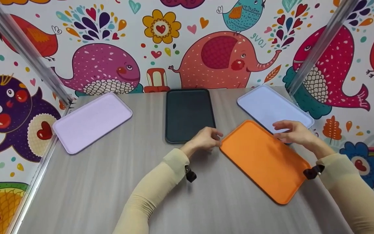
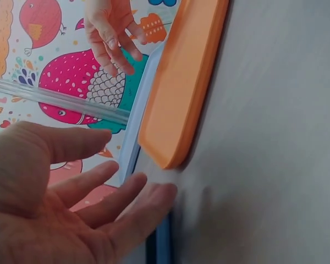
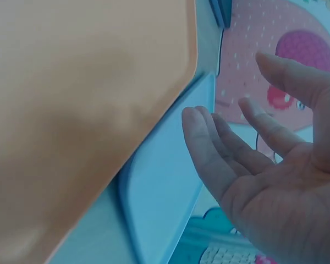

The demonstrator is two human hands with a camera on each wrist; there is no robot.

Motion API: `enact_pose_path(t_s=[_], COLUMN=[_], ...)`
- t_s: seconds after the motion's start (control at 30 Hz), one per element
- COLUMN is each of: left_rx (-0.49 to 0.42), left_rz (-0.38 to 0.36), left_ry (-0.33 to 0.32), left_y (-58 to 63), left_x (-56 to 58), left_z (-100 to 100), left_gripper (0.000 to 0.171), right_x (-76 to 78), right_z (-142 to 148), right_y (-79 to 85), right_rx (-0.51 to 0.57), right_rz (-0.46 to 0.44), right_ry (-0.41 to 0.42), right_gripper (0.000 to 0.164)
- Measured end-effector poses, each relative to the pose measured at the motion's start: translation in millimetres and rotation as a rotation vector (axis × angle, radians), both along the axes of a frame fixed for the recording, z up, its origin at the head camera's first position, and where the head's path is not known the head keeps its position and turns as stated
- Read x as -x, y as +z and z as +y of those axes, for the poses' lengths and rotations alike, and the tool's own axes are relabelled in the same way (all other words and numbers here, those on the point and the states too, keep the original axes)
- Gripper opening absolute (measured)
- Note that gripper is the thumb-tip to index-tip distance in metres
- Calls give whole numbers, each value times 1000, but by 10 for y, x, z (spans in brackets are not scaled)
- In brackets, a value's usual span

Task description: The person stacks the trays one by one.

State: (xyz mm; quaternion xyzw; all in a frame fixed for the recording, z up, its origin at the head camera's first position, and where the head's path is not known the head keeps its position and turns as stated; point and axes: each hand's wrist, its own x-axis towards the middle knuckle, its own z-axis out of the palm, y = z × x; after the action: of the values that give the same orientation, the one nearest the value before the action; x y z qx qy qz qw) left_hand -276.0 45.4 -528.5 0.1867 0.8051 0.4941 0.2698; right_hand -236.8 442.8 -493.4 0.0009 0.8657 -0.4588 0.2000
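Observation:
An orange tray lies slanted on the table, right of the middle. My left hand hovers by its left corner, between it and a black tray. In the left wrist view the left hand's fingers are spread, loosely bent and hold nothing. My right hand is above the far long side of the orange tray, over the near end of a light blue tray. Seen from the right wrist, that hand's fingers are apart from both trays, with nothing in them.
A lilac tray lies slanted at the left of the grey wood-grain table. Behind the table stands a wall printed with cartoon animals. Metal posts rise at the back corners. Each wrist carries a small black camera.

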Motion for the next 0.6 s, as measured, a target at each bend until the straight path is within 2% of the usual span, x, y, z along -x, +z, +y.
enact_pose_path(t_s=[0.2, 0.43, 0.6], left_rx=[50, 163, 177], left_rz=[27, 198, 257], left_ry=[-12, -10, 3], left_y=[-43, -115, -174], left_x=[-74, -121, -153], left_z=[83, 202, 255], left_gripper=[46, 48, 48], right_x=[-111, -245, -318], right_z=[221, 483, 629], right_y=[-57, -187, -259], right_rx=[-19, -24, -46], right_rz=[-41, -96, -159], right_ry=[-42, -90, -69], right_gripper=[68, 70, 65])
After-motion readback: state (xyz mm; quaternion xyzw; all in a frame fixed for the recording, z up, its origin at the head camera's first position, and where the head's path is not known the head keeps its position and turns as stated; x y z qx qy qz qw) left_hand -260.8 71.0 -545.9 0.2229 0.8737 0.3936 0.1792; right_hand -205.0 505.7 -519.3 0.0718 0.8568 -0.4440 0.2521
